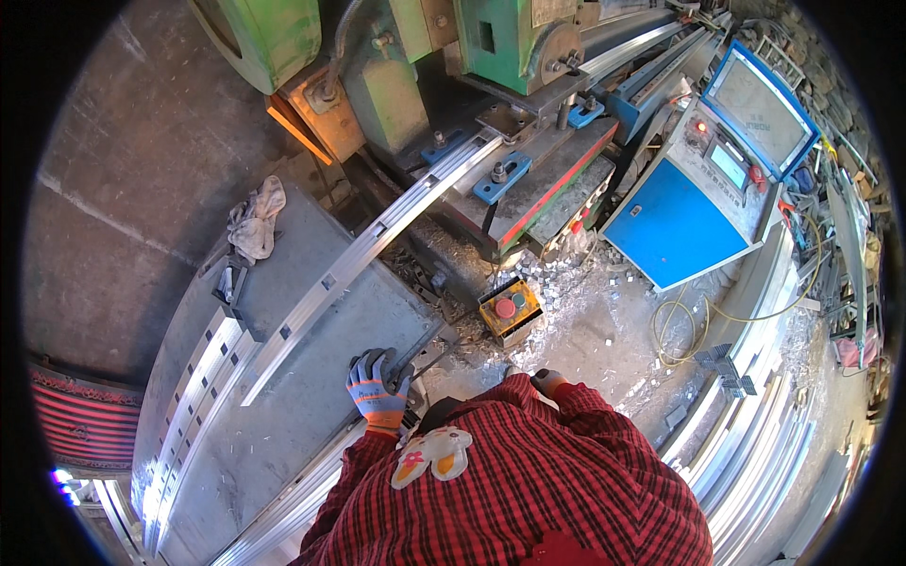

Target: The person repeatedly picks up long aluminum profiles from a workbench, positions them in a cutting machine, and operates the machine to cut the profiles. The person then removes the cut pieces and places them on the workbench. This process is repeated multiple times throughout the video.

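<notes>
My left hand point(377, 385), in a grey and orange work glove, rests at the near right edge of a grey metal table point(311, 340). Its fingers are apart, with nothing held in them. My right hand point(547, 381), dark gloved, shows only a little beyond its red checked cuff, close to my body; its fingers are mostly hidden. A long aluminium profile with square holes point(363, 247) slants from the bed of a green punching machine point(510, 47) down over the table. Neither hand touches it. Several more punched profiles point(203, 368) lie along the table's left side.
A yellow control box with a red button point(510, 307) stands ahead of me. Blue clamps point(502, 177) sit on the machine bed. To the right are a blue control cabinet point(675, 231), a coiled hose point(681, 330) and stacked profiles point(755, 453). A rag point(255, 219) lies on the table; scraps litter the floor.
</notes>
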Action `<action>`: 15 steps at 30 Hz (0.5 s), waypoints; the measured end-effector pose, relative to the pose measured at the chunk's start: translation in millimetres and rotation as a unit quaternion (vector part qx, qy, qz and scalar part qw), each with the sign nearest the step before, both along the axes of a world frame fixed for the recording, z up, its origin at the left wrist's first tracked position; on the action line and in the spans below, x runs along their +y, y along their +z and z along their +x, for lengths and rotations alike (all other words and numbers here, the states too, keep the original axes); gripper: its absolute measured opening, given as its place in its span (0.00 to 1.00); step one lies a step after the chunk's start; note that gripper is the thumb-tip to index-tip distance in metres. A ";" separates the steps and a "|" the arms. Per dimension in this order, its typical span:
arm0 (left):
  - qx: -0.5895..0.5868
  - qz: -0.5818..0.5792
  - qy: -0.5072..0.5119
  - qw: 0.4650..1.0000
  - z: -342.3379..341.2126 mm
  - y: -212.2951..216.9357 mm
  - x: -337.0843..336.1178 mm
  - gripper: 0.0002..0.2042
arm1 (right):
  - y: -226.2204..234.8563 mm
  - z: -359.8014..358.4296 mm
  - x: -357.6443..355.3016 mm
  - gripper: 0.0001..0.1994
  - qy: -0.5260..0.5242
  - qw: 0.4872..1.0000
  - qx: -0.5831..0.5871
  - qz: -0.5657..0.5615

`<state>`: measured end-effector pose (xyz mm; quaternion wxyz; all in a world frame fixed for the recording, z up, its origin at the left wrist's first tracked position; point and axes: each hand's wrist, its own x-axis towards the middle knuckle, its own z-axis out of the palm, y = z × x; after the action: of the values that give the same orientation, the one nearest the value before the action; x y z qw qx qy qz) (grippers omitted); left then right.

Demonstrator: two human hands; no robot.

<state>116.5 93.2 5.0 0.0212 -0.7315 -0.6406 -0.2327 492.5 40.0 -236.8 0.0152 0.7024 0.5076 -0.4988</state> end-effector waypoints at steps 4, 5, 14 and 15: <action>-0.001 0.003 -0.003 1.000 1.0 1.9 0.2 0.29 | 2.4 -0.3 0.4 0.28 -0.006 1.000 0.001 -0.002; -0.003 0.000 -0.003 1.000 1.5 2.8 0.2 0.29 | 0.9 0.1 -0.3 0.28 -0.010 1.000 0.003 0.000; -0.002 -0.007 0.002 1.000 0.4 1.1 -0.3 0.29 | -3.9 0.4 -1.0 0.26 0.005 1.000 -0.015 0.018; -0.001 -0.007 0.004 1.000 0.3 -0.1 -0.3 0.29 | -4.1 0.5 -1.4 0.26 0.001 1.000 -0.014 0.020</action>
<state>116.8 92.9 4.8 0.0162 -0.7289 -0.6451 -0.2286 493.0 38.6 -240.9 0.0085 0.7089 0.5181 -0.4784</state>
